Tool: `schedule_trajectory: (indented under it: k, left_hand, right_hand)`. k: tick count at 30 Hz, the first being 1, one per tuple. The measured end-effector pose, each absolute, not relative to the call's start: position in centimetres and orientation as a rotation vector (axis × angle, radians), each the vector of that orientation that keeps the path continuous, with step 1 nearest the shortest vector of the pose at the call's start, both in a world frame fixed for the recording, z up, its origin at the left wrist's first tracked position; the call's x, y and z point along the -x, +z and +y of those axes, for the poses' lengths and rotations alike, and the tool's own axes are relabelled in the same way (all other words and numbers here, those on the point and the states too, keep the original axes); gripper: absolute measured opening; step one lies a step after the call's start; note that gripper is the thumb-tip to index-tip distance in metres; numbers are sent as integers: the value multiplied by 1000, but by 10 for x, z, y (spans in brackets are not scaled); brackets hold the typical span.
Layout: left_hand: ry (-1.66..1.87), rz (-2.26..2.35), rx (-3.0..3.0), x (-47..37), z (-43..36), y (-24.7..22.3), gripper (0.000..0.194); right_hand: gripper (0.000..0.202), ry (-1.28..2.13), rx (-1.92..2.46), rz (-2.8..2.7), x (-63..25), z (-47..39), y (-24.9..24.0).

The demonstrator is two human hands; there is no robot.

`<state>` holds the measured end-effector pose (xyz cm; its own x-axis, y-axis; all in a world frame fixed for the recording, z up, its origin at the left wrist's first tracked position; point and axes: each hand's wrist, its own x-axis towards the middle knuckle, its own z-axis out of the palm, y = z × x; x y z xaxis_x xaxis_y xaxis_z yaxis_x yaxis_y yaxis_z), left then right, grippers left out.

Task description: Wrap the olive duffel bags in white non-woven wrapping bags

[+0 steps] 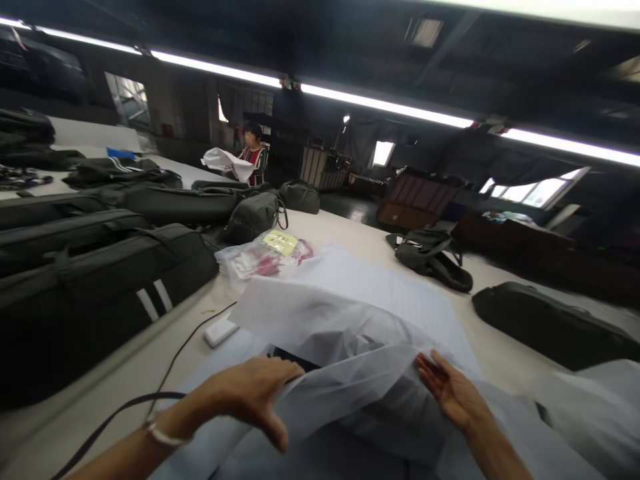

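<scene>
- White sheet (350, 313) lies crumpled at lower centre of the frame, on the table (125, 373).
- Left hand (253, 393), fingers spread, presses on the sheet's near fold at lower left.
- Right hand (450, 390), open and flat, palm turned inward, touches the fold at lower right.
- Dark bag (100, 287) at left; plastic packet (265, 257) above centre.
- Person (255, 157) stands far back, upper left.

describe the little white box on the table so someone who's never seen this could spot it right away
Start at the long pale table and find the row of dark green bags along its left side, the nearest bag marked with two white stripes. Just right of it, before the white sheet under the hands, lies the small white box. It is the only small hard block there, with a black cable beside it.
</scene>
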<state>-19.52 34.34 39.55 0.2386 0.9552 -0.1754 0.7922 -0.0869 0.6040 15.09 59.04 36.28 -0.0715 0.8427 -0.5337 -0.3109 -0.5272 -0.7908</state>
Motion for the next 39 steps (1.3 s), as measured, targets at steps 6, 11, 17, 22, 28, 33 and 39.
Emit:
schedule_trajectory:
  k: [6, 11, 17, 22, 28, 33, 39]
  left_hand:
    - [591, 2183, -1670, 193, 303, 360, 21]
    - [1141, 2302, -1815, 227, 335, 397, 24]
    - [1026, 2646, -1859, 262, 426, 412, 23]
    - [874, 2779, -1836, 278, 469, 404, 21]
    - [1261, 1901, -2633, 147, 501, 437, 49]
    - [604, 1480, -2634, 40, 562, 414, 53]
    - [503, 1448, -2583, 38, 589, 383, 18]
  right_hand:
    - [9, 1722, 1343, -608, -148, 584, 370]
    - [11, 1739, 1268, -523, -154, 575, 378]
    - [11, 1684, 1243, -488, -145, 573, 389]
    - [9, 1606, 1258, -461, -129, 580, 384]
    - [2, 1611, 1230, -403, -130, 583, 380]
    - [5, 1612, 1211, -417, -128, 578, 379]
    - [31, 1731, 1026, -870, -157, 547, 402]
